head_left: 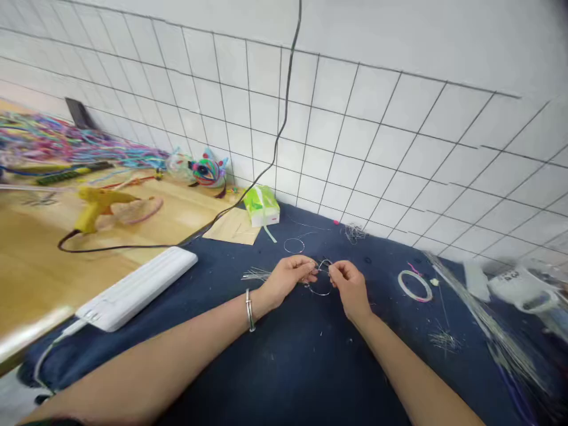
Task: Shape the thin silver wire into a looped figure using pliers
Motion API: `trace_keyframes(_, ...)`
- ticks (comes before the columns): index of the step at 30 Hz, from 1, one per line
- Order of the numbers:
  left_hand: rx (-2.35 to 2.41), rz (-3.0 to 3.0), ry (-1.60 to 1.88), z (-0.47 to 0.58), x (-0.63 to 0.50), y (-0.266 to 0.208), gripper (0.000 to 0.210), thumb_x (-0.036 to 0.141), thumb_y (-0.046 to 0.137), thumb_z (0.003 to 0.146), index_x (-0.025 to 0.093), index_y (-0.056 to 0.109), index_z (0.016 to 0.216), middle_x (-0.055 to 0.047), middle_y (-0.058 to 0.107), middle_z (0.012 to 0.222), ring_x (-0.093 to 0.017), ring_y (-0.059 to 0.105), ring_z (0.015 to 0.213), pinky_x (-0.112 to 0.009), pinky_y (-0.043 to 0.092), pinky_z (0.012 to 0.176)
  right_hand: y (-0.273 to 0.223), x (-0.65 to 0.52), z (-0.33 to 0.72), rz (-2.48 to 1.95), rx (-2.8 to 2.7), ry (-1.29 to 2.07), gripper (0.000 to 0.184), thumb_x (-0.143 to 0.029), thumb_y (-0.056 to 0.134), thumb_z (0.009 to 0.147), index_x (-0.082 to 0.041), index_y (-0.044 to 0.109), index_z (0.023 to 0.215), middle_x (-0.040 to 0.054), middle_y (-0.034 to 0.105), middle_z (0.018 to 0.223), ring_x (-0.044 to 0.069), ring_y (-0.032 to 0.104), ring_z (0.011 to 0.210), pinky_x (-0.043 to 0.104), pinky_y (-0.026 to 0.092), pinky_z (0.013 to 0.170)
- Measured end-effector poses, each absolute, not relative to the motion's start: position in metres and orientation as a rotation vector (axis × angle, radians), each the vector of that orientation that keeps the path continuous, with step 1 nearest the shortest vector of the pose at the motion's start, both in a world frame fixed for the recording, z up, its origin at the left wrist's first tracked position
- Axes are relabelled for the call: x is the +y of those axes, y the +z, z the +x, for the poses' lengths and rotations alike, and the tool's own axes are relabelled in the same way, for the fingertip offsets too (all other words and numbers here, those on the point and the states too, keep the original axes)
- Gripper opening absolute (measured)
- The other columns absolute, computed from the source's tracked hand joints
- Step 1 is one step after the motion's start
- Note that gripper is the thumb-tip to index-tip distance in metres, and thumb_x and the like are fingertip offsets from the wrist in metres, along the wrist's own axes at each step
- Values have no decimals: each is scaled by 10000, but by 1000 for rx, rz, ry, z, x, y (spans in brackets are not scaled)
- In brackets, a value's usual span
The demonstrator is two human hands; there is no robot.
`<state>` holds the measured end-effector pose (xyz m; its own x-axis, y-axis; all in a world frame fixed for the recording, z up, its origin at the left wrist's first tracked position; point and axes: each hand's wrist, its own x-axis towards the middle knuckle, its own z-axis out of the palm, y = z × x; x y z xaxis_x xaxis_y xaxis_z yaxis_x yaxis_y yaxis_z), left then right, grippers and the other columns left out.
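Both hands pinch a thin silvery wire [320, 293], bent into a loop that hangs between them above the dark blue cloth [284, 367]. My left hand [290, 277], with a bangle at its wrist, holds the wire between thumb and fingers. Opposite it, my right hand [349, 287] grips the wire's other side with closed fingertips. Where the wire ends meet is too small to make out. A bundle of short wires [256, 274] lies beside my left hand, and a separate wire ring [294, 245] rests just behind it.
A white power strip [137, 287] and yellow glue gun [100, 207] are at left, with a black cord [284, 118] crossing. A tissue pack [261, 206] stands near the grid wall. On the right lie a white ring [414, 286] and long wires [492, 325].
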<state>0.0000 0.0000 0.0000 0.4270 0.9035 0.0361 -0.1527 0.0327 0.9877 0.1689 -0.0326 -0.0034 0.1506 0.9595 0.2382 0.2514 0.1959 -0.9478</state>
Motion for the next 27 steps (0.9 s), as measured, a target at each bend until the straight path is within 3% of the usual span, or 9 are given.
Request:
trace_keyframes(18,723,1336,919,-2,3,1,223,345,574,767,125,601,789,-19,586,703,-89,527,596,-231,431,601,-8,-32,168,-1257,-1282,895,189,-368,538,771,-186,534,720,-23,518,623,100,454,568,232,370,542)
trace_keyframes(27,759,1404,847,-3,3,0,224,345,595,739,122,615,760,3,554,645,-58,435,508,-199,348,517,-6,-32,168,-1252,-1364,923,188,-369,538,775,-186,542,731,-18,532,643,107,479,590,234,383,559)
